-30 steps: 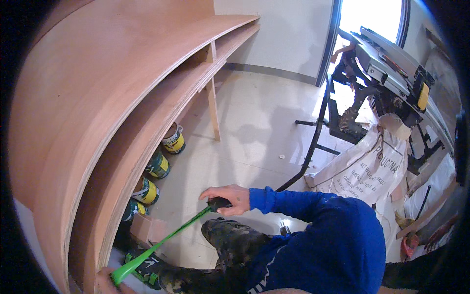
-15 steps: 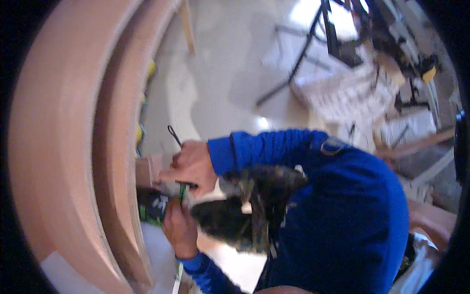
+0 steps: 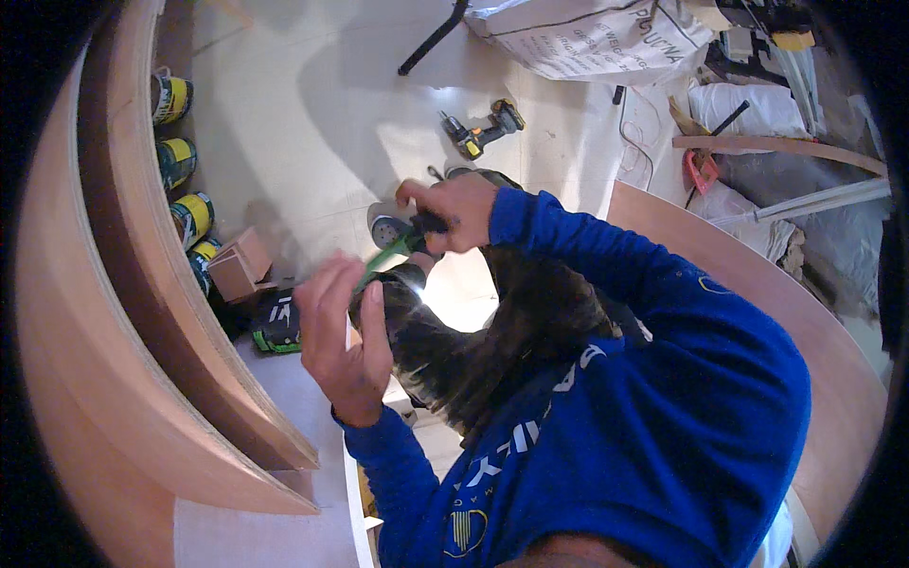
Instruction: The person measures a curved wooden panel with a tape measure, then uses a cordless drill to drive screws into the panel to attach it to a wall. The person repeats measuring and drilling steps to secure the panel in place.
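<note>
My right hand (image 3: 461, 214) is closed around the black end of a slim green-and-black tool (image 3: 386, 254), whose exact kind I cannot make out. A small black loop sticks out beside that hand. The tool's green strip slants down toward my left hand (image 3: 343, 333), and its end lies by the fingertips. My left fingers are stretched out with the thumb apart, and I see no firm grip there. Below both hands are my dark trousers (image 3: 426, 355). A black item with green edging (image 3: 276, 325) stands just left of my left hand, partly hidden by it.
Large curved wooden panels (image 3: 151, 284) rise along the left. Several yellow-labelled cans (image 3: 192, 216) and a small wooden block (image 3: 239, 264) stand beside them. A yellow-and-black drill (image 3: 483, 130) lies on the floor. Beyond are a white sack (image 3: 587, 38) and, at right, a curved board (image 3: 824, 379).
The view has shifted, bringing the drill and cans into sight. My hands have moved apart, and my left fingers have opened out from the green strip. My right hand still holds the tool.
</note>
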A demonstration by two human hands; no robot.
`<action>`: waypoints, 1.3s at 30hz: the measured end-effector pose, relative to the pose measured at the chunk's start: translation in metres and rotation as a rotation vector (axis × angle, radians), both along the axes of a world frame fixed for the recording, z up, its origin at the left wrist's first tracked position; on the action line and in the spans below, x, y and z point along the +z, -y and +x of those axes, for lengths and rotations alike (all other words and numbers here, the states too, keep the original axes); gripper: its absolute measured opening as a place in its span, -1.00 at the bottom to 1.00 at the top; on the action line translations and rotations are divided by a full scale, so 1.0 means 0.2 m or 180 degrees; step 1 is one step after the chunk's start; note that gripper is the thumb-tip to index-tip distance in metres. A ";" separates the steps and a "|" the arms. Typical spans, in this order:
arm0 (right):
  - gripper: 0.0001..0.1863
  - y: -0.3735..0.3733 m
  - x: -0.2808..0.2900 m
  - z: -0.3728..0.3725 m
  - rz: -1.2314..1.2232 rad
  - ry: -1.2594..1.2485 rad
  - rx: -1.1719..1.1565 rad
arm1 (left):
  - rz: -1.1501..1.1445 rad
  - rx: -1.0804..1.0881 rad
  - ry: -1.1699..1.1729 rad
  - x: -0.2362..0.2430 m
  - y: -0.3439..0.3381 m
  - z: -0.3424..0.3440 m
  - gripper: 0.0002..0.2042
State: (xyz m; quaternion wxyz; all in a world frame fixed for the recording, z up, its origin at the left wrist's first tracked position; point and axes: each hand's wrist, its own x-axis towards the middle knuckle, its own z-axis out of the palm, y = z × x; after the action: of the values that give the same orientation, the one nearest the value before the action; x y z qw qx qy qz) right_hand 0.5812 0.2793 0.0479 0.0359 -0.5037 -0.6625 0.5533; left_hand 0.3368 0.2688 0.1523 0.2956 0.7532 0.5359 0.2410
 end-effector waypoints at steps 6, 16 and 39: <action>-0.51 0.17 -0.11 0.12 -0.0696 -0.0388 -0.1757 | -0.2484 0.1453 0.1764 -0.35 0.19 0.42 -0.61; -0.42 0.17 -1.28 0.66 -0.0096 0.1809 -0.1512 | -0.4821 0.2636 0.3271 -1.13 0.29 0.43 -0.72; -0.34 -0.14 -0.12 0.23 -0.1130 0.1692 -0.1649 | -0.5410 0.1515 0.4682 -0.48 0.36 -0.02 -0.63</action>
State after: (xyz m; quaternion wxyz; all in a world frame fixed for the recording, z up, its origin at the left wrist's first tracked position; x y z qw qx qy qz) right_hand 0.6266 0.3076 0.0236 -0.0859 -0.7776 -0.3942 0.4823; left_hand 0.3333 0.1978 0.0563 0.8968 -0.1330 0.3518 0.2329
